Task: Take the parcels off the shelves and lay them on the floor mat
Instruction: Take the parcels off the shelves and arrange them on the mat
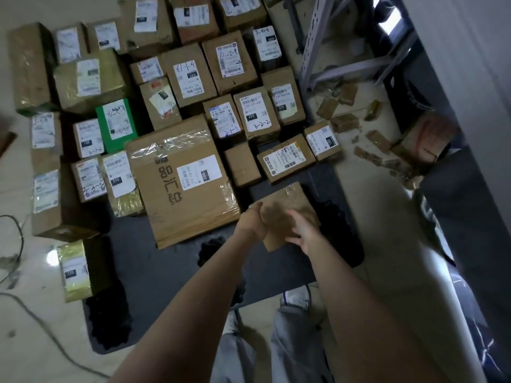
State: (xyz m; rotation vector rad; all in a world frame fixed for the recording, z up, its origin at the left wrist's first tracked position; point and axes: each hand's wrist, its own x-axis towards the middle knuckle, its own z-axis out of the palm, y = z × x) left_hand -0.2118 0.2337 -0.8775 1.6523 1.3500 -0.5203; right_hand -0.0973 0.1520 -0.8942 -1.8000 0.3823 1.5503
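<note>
Above the floor mat (pixel 166 266), the left hand (pixel 253 221) and right hand (pixel 300 232) grip a small box (pixel 287 203); let go early, it may tumble against the large box (pixel 182 183).

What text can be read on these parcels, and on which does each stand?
"220", "3-2-2": mid-sized brown cardboard box.
"010": yellow-taped parcel.
"220": large flat cardboard box.
"180": small square brown box.
All other print: too small or blurred.
Held plain cardboard box: none visible.
</note>
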